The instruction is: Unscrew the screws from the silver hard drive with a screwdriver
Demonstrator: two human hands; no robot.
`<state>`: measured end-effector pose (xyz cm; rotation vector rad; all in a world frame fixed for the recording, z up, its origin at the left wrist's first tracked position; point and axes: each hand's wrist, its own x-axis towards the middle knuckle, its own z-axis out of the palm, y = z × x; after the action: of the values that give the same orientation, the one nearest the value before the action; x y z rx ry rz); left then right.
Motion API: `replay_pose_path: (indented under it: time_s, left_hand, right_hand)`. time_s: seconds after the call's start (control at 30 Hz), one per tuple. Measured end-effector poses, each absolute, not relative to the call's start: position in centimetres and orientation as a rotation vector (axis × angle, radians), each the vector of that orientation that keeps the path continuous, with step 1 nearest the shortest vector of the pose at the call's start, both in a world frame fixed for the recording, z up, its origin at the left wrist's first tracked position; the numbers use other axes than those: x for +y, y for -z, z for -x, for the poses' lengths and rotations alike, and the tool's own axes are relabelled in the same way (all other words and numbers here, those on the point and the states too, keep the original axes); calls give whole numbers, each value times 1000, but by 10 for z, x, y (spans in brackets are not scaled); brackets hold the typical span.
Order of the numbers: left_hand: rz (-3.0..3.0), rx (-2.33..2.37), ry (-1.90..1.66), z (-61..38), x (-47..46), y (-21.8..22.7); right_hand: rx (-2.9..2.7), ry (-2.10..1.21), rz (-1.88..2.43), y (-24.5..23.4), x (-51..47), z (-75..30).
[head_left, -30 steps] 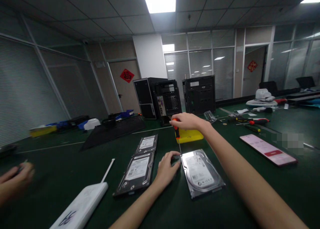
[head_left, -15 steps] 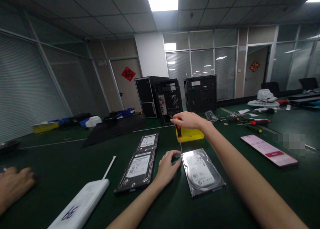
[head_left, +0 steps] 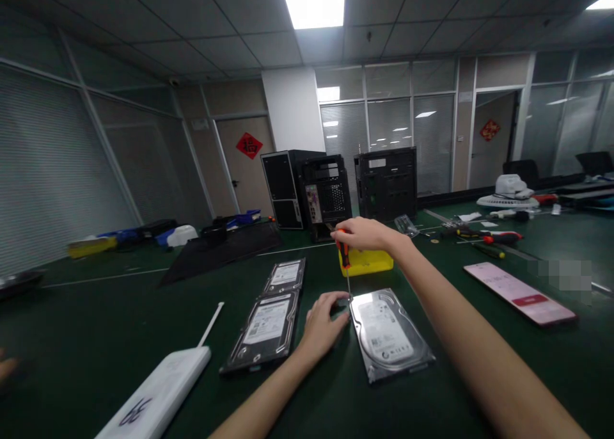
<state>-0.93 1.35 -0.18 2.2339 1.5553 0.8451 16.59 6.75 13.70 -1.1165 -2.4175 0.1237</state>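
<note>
Gripping the orange-and-black screwdriver (head_left: 345, 257) nearly upright, the right hand (head_left: 362, 234) sets its tip at the far left corner of the silver hard drive (head_left: 384, 333) on the worktop (head_left: 330, 404), beside the left hand (head_left: 320, 324), thumb and forefinger parted.

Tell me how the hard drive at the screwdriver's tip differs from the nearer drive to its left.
The silver drive has a bright metallic top; the dark drive has a black surround about its label. The tip of the screwdriver is at the silver drive's far left corner; no tool meets the dark drive. Both lie label up on the green table.
</note>
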Motion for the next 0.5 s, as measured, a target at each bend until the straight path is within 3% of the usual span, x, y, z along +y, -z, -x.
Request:
replay_pose_path:
  time_s: [0.23,0.5]
  left_hand:
    - [-2195,1522,-815,9,16,-1]
    - [-2242,1561,-757,9,17,-1]
  right_hand:
    - [-2457,-320,836,-136,70,-168]
    - [-2430,-167,1048,-136,70,-169]
